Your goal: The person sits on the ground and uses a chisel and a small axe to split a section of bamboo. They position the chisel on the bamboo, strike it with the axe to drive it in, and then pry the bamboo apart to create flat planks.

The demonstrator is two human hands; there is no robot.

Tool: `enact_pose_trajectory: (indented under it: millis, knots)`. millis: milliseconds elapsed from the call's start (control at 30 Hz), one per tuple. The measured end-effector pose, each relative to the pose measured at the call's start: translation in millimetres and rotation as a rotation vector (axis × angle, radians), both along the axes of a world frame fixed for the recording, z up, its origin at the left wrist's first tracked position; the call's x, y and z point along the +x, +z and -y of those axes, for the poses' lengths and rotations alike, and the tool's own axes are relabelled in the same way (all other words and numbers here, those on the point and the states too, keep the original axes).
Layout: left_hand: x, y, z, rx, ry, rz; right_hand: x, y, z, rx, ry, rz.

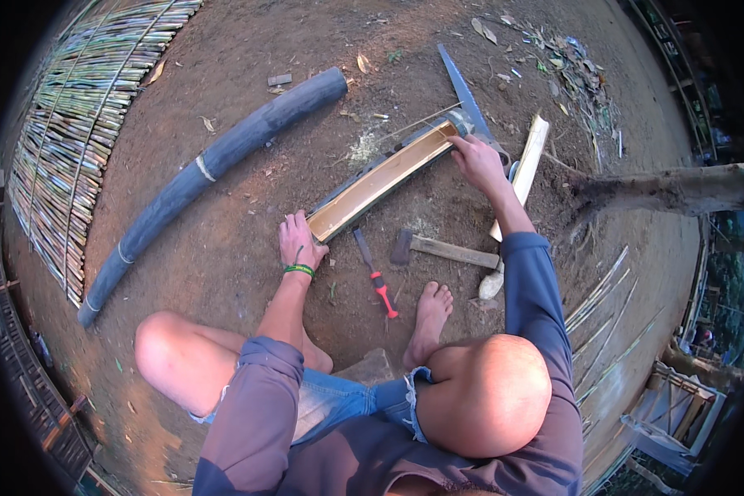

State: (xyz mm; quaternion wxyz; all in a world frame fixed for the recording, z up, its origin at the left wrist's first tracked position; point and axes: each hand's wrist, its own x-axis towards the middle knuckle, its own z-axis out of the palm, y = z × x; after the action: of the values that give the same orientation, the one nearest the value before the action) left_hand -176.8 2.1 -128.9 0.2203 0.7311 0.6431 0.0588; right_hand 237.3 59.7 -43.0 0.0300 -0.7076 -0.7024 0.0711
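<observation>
A bamboo section (384,183) with a long opening cut in its side lies slanting on the dirt before me, its pale inside facing up. My left hand (296,240), a green band at its wrist, is closed round the near left end. At the far right end, my right hand (478,164) has its fingers bent onto the opening's rim; the exact grip is partly hidden. Between my hands and feet lie a chisel (378,281) with a red and black handle and a hammer (450,250) with a wooden handle.
A long dark bamboo pole (215,161) curves across the left, beside a mat of lashed canes (91,107). A handsaw (465,95) and a pale split bamboo piece (524,169) lie beyond my right hand. A tree trunk (670,190) and thin sticks (608,306) are at right.
</observation>
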Motion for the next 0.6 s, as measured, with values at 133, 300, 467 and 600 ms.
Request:
enact_pose_trajectory:
  millis: [133,300,467,600]
  knots:
    - [1.4,1.3,-0.9,-0.003,-0.016,0.014,12.4,-18.3,-34.6,-0.135,0.061,0.165]
    - [-1.5,-0.2,-0.8,-0.001,-0.006,0.005,23.6,-22.4,-46.9,-0.065,0.133,-0.017]
    - [-3.9,-0.7,-2.7,-0.017,-0.010,0.007,30.8,-47.2,-30.6,0.292,-0.129,-0.420]
    - [3.0,1.8,-7.8,-0.023,-0.040,0.002,35.8,-88.2,-12.5,0.437,-0.650,-0.993]
